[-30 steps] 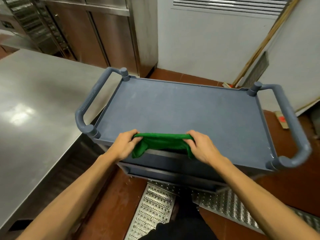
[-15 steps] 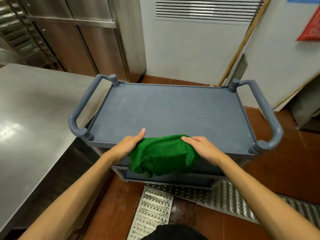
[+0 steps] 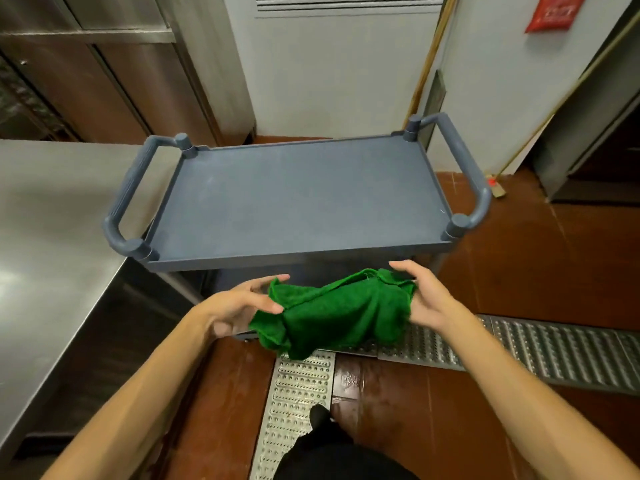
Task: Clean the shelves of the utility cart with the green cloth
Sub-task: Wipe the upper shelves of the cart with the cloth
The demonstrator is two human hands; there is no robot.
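Note:
The grey-blue utility cart [image 3: 298,199] stands in front of me with a handle at each end; its top shelf is bare. The lower shelves are mostly hidden under the top one. The green cloth [image 3: 341,311] hangs bunched in the air in front of the cart's near edge, below the top shelf's level. My left hand [image 3: 242,304] holds the cloth's left end with loosely curled fingers. My right hand [image 3: 420,294] holds its right end, fingers spread around it.
A stainless steel counter [image 3: 52,237] runs along the left, close to the cart's left handle. Metal floor drain grates [image 3: 519,348] lie under and right of my hands on the red-brown floor. A broom handle [image 3: 427,60] leans on the white wall behind the cart.
Both hands have lifted the cloth off the cart's near edge and pulled it back toward me. The cloth now hangs bunched between my hands. The view has backed away from the cart.

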